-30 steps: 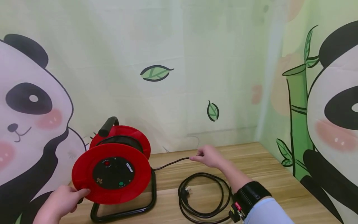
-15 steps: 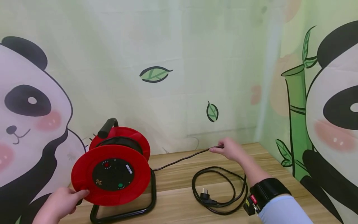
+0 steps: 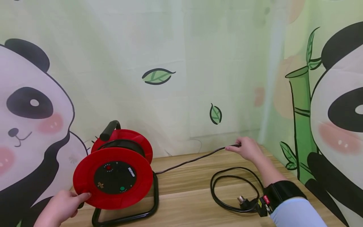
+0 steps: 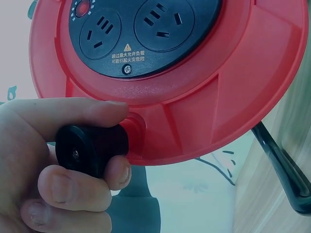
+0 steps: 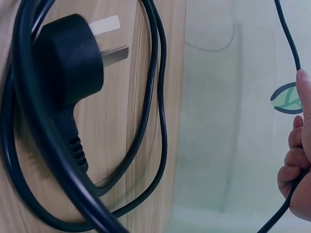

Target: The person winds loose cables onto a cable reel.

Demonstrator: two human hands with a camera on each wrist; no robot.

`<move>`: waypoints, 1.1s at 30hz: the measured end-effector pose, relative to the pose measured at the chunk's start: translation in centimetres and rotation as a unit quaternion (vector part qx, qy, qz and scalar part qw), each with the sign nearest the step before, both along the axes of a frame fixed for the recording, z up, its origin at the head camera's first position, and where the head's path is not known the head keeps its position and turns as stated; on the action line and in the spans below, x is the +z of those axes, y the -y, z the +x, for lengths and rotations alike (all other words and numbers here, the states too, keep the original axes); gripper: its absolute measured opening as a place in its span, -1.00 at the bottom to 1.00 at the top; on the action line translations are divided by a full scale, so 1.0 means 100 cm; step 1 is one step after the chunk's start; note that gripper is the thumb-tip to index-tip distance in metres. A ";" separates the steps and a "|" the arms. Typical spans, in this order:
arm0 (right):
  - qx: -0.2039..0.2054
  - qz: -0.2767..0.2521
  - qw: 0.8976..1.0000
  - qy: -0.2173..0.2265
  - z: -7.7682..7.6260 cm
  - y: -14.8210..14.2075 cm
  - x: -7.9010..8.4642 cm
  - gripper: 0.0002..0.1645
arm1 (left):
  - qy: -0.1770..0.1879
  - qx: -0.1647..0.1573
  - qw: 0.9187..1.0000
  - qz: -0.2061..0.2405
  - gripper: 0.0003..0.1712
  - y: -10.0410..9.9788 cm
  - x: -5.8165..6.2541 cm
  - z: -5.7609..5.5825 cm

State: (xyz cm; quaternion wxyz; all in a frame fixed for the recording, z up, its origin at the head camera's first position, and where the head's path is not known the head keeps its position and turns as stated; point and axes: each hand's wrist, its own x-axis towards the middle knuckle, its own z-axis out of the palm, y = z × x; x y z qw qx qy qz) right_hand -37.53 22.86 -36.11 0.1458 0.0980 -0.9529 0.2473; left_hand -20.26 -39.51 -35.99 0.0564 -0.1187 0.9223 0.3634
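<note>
A red cable reel (image 3: pixel 113 178) with a black socket panel stands at the left on a black tube frame (image 3: pixel 156 195). My left hand (image 3: pixel 63 205) holds the black crank knob (image 4: pixel 90 148) at the reel's rim, index finger and thumb around it in the left wrist view. My right hand (image 3: pixel 248 149) grips the black power cable (image 3: pixel 195 160), which runs slightly slack from the reel. Beyond that hand, the cable drops into loose loops on the table, with the plug (image 3: pixel 246 204) lying among them. In the right wrist view the plug's metal pins (image 5: pixel 114 56) show.
The wooden table (image 3: pixel 181 208) meets a pale green printed curtain (image 3: pixel 181 94) close behind the reel. Printed pandas cover both sides of the curtain. A black strap (image 3: pixel 285 194) with a small device sits on the right wrist, near the cable loops.
My right hand has moved right and slightly away with the cable, so a longer stretch shows from the reel. The loops and plug have slid right. My left hand stays at the knob.
</note>
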 end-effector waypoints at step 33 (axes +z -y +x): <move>0.036 0.004 0.999 -0.006 0.002 0.023 -0.012 -0.31 | -0.021 0.045 0.998 0.039 -0.18 -0.005 0.019 0.005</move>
